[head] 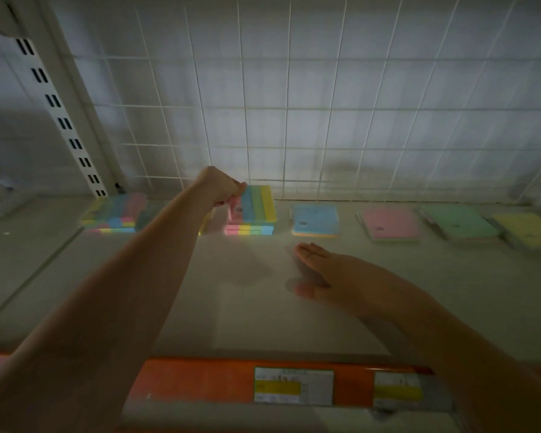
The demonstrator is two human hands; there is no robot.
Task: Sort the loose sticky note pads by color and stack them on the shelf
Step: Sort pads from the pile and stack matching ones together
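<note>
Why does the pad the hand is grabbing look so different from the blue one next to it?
The striped pad shows pink, blue, green and yellow bands on top; the blue pad is one plain colour on top. The striped pad sits on top of a stack; the blue pad lies low on the shelf. The left hand grips the striped pad; nothing touches the blue pad. Both are squarish sticky pads near the wire grid.

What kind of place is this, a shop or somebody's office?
Most likely a stationery aisle in a shop. The shelf has an orange edge strip carrying printed price labels, a white wire grid back, and sticky note pads laid out in a row by colour.
</note>
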